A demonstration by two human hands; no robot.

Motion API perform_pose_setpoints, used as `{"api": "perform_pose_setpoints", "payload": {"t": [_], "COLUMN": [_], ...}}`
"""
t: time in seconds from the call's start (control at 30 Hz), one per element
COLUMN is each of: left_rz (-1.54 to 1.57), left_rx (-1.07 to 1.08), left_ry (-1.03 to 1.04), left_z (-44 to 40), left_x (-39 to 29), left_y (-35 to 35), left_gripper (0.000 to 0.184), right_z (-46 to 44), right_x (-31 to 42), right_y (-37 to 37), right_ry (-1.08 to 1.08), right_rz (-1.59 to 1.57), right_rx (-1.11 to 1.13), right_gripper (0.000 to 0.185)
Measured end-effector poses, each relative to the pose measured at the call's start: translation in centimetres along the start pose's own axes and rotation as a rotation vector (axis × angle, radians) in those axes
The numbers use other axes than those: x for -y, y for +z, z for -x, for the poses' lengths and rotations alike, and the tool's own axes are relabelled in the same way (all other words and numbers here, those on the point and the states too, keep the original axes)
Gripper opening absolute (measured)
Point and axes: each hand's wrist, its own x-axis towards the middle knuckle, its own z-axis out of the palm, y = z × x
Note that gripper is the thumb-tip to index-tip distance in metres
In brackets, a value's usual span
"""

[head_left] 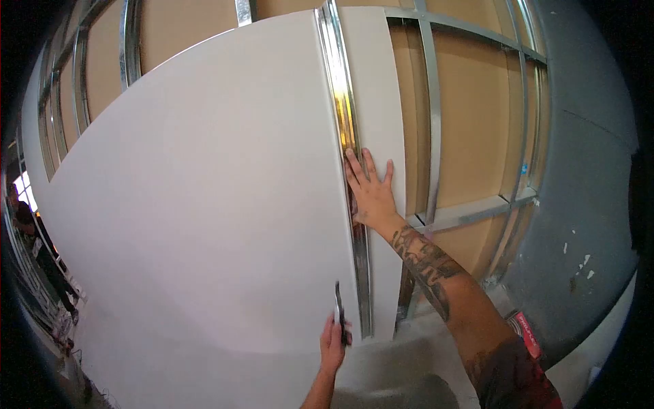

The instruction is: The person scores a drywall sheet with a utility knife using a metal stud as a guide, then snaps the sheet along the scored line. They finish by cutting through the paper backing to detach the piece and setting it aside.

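A long shiny metal stud (334, 61) runs upright across the face of a large white drywall sheet (204, 204). My right hand (373, 198) lies on the stud and the board beside it, fingers spread. Lower down, my left hand (332, 346) is closed around a slim tool with a dark handle and narrow metal end, which looks like a utility knife (338, 310). Its tip points upward, left of the stud's lower part. I cannot tell whether it touches the board.
Behind the sheet stands a metal stud frame (433, 123) with tan panels (470, 116) in its bays. A grey wall (586, 150) rises on the right. A red-labelled item (527, 334) is near my right arm. At far left is a person in dark clothing (44, 252).
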Motion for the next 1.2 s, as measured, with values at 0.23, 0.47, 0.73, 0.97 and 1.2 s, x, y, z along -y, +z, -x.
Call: {"api": "perform_pose_setpoints", "payload": {"t": [0.23,0.47,0.73,0.97,1.2], "left_rz": [-0.116,-0.329,-0.367,-0.056,-0.153], "left_rx": [-0.009,-0.116,-0.112,0.013,0.125], "left_ry": [0.292,0.595,0.646,0.229,0.324], "left_z": [-8.8,-8.6,-14.6,-13.6,-14.1], "left_x": [-13.5,-17.1,-20.8,-23.1,-21.9], "left_y": [5.5,7.3,5.8,7.2,7.5], "left_gripper": [0.048,0.043,0.047,0.047,0.060], "right_z": [0.0,-0.9,-2.2,-1.1,-1.1], "right_x": [-0.7,0.7,2.3,0.4,0.3], "right_y": [1.1,-0.6,2.9,1.8,2.1], "right_ry": [0.046,0.078,0.070,0.060,0.047], "right_rz": [-0.079,-0.041,0.010,0.003,0.009], "right_rx": [0.025,0.093,-0.061,-0.123,-0.108], "right_gripper": [0.135,0.136,0.112,0.108,0.109]}}
